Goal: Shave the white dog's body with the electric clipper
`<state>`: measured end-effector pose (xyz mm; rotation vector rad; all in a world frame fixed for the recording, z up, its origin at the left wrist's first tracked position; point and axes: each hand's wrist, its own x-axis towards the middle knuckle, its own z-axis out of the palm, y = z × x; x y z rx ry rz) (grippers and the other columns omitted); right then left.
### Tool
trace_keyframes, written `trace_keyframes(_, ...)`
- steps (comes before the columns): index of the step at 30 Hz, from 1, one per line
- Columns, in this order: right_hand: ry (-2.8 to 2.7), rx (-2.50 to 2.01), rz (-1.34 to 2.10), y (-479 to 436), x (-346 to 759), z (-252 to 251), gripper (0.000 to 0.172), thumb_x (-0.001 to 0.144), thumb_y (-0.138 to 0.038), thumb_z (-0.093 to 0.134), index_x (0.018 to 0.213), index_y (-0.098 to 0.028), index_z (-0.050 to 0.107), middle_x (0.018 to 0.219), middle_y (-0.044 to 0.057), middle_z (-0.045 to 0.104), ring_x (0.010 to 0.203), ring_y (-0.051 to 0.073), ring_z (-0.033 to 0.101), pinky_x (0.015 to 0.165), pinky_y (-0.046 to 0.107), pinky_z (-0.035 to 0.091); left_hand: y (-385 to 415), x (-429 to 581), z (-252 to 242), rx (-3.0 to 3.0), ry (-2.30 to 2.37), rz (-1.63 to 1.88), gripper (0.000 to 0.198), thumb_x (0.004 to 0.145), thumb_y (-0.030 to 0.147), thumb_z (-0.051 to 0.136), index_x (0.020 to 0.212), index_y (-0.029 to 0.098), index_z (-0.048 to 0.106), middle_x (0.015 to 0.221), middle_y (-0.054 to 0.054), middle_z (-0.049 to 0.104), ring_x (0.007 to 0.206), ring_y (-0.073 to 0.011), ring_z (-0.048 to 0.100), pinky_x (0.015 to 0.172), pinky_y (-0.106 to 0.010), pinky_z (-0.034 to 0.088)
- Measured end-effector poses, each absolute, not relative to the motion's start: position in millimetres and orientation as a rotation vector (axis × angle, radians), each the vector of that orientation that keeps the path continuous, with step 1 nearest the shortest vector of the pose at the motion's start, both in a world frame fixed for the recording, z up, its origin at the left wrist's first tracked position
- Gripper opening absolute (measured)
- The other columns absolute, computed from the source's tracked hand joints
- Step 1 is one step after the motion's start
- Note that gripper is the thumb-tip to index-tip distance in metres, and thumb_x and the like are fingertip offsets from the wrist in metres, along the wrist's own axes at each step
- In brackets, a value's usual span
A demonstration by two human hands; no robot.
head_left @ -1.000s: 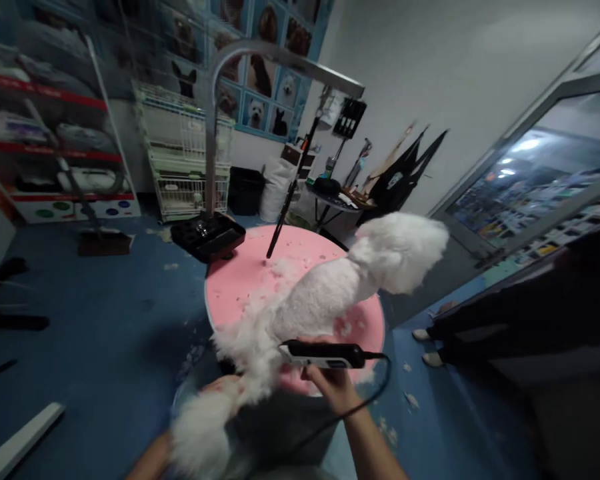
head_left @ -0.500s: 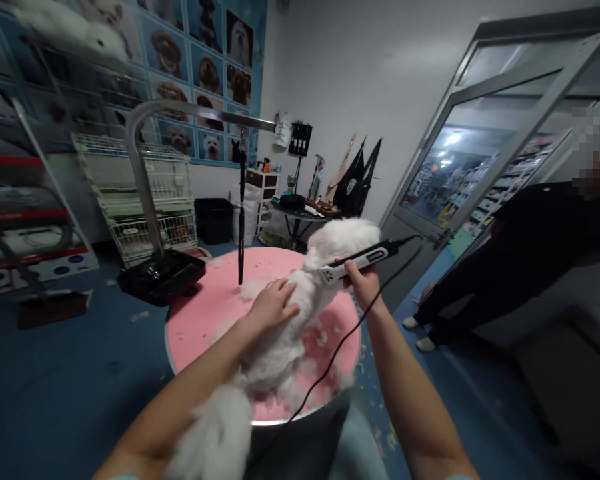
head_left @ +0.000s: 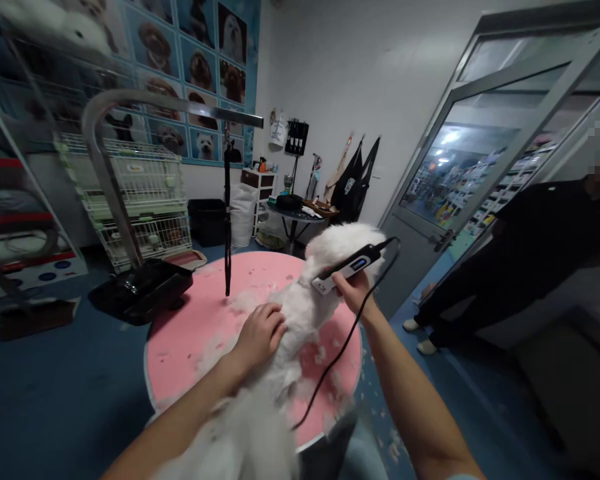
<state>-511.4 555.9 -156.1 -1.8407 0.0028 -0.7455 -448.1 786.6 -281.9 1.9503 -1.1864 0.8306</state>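
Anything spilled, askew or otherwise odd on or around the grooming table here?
Loose white fur clumps lie scattered over the round pink tabletop, with more bits on the blue floor beside it. Otherwise nothing stands out: the right hand holds the black corded clipper on the white dog, left hand on its back.

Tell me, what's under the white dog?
A round pink table strewn with cut fur lies beneath the white dog. Its paws and the tabletop directly below are covered.

I count one white dog point(head_left: 305, 313), one corded clipper point(head_left: 347, 268), one round pink table point(head_left: 190, 333), one metal grooming arm point(head_left: 110, 133) with one hanging strap point(head_left: 227, 220), two hands on the dog: left point(head_left: 257, 337), right point(head_left: 353, 290). One bystander point(head_left: 525, 253).
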Motion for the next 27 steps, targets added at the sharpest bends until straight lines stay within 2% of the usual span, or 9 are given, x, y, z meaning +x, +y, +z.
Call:
trace_keyframes(4,-0.026,-1.936,-0.641,567.7,-509.9,-148.6,0.036,0.07,-0.05,0.081,0.089,-0.021,0.073,0.08,0.006,0.077,0.068,0.023,0.07,0.061,0.035,0.059,786.2,-455.7,-284.2,1.988,-1.188,0.886,0.009,0.092,0.009,0.063,0.094,0.017,0.061,0.109,-0.011,0.07,0.097,-0.0263,0.066,0.082,-0.038,0.057)
trace_keyframes(8,0.157,-2.008,-0.991,577.6,-498.5,-124.6,0.041,0.075,-0.056,0.071,0.095,-0.02,0.068,0.091,0.01,0.077,0.084,0.029,0.074,0.073,0.041,0.06,781.9,-460.8,-287.0,1.999,-1.193,0.928,0.011,0.089,0.007,0.064,0.094,0.016,0.061,0.109,-0.011,0.069,0.096,-0.0264,0.066,0.081,-0.038,0.057)
trace_keyframes(10,0.242,-2.147,-1.013,582.2,-491.7,-116.1,0.043,0.073,-0.055,0.072,0.096,-0.02,0.066,0.094,0.011,0.077,0.087,0.03,0.073,0.077,0.043,0.059,780.0,-462.3,-287.8,1.996,-1.181,0.929,0.011,0.089,0.007,0.064,0.095,0.016,0.062,0.109,-0.012,0.069,0.096,-0.0266,0.066,0.081,-0.039,0.057)
trace_keyframes(14,0.235,-2.332,-0.811,591.8,-485.1,-111.9,0.045,0.075,-0.055,0.069,0.101,-0.019,0.065,0.093,0.009,0.077,0.085,0.029,0.072,0.077,0.041,0.057,777.6,-466.2,-288.1,1.981,-1.148,0.926,0.013,0.09,0.007,0.062,0.098,0.016,0.063,0.109,-0.012,0.07,0.097,-0.0271,0.066,0.082,-0.04,0.057)
trace_keyframes(18,0.42,-2.362,-1.002,599.0,-479.1,-107.5,0.047,0.076,-0.057,0.068,0.105,-0.021,0.061,0.097,0.011,0.076,0.089,0.031,0.071,0.078,0.042,0.056,775.8,-469.7,-286.7,1.972,-1.127,0.938,0.015,0.087,0.004,0.064,0.096,0.016,0.063,0.11,-0.012,0.07,0.098,-0.028,0.066,0.081,-0.041,0.058)
trace_keyframes(22,0.384,-2.538,-0.808,606.0,-470.9,-101.3,0.037,0.079,-0.053,0.063,0.1,-0.023,0.058,0.097,0.009,0.074,0.088,0.03,0.07,0.08,0.041,0.054,773.1,-470.5,-285.6,1.946,-1.119,0.895,0.017,0.086,0.002,0.064,0.096,0.016,0.063,0.108,-0.011,0.071,0.093,-0.0271,0.066,0.079,-0.04,0.058)
trace_keyframes(27,0.669,-2.528,-0.926,608.0,-454.7,-92.8,0.038,0.082,-0.051,0.063,0.106,-0.022,0.056,0.099,0.012,0.074,0.093,0.032,0.071,0.079,0.039,0.053,769.3,-472.3,-287.6,1.98,-1.126,0.905,0.015,0.086,0.005,0.069,0.097,0.015,0.065,0.111,-0.012,0.071,0.099,-0.0284,0.066,0.084,-0.041,0.057)
